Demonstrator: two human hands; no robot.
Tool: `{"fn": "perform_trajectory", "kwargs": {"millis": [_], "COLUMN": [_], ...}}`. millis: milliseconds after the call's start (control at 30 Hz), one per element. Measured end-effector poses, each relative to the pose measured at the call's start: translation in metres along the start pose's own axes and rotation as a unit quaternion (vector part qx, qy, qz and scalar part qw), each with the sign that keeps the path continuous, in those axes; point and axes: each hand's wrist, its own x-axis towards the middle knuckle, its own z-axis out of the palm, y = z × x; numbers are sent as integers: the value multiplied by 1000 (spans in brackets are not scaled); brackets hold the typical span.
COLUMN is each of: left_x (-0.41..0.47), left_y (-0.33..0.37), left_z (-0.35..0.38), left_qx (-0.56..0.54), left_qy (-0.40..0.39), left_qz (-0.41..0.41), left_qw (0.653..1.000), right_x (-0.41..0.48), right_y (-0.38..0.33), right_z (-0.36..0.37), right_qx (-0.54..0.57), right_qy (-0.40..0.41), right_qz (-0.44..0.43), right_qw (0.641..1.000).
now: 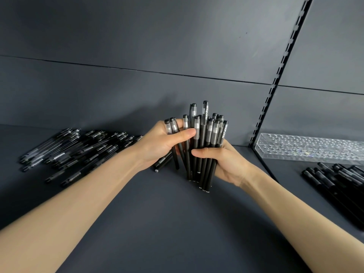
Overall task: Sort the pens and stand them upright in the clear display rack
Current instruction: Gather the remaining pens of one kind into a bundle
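— Where are the pens?
— A bunch of pens (201,146) stands caps up between both hands. The left hand (163,142) curls round the top part, thumb across. The right hand (226,164) squeezes it lower down.
— And the clear rack (307,148)?
— Lying well off to the right of the right hand.
— Anything hidden?
— The fingers behind the bunch.

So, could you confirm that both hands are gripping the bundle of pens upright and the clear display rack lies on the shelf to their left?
Not quite: the clear display rack lies on the shelf to their right, as the head view shows. The rest holds: the left hand and the right hand both grip the bundle of pens upright.
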Motion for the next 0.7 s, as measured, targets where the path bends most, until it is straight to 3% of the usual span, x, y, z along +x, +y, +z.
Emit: {"fn": "perform_trajectory", "kwargs": {"millis": [167,500,700], "left_x": [-1,4,10], "left_y": [-1,26,28], "left_z": [1,2,2], "left_qx": [41,159,33], "left_qy": [28,-77,-16], "left_qz": [19,9,18], "left_qw": [999,984,999], "right_x": [0,4,12], "right_y": [3,2,-3], "right_z": [1,18,23], "right_qx": [-16,-102,-198], "right_qy": [23,-53,43], "right_qz": [-6,-16,-38], "right_qw": [1000,993,979]}}
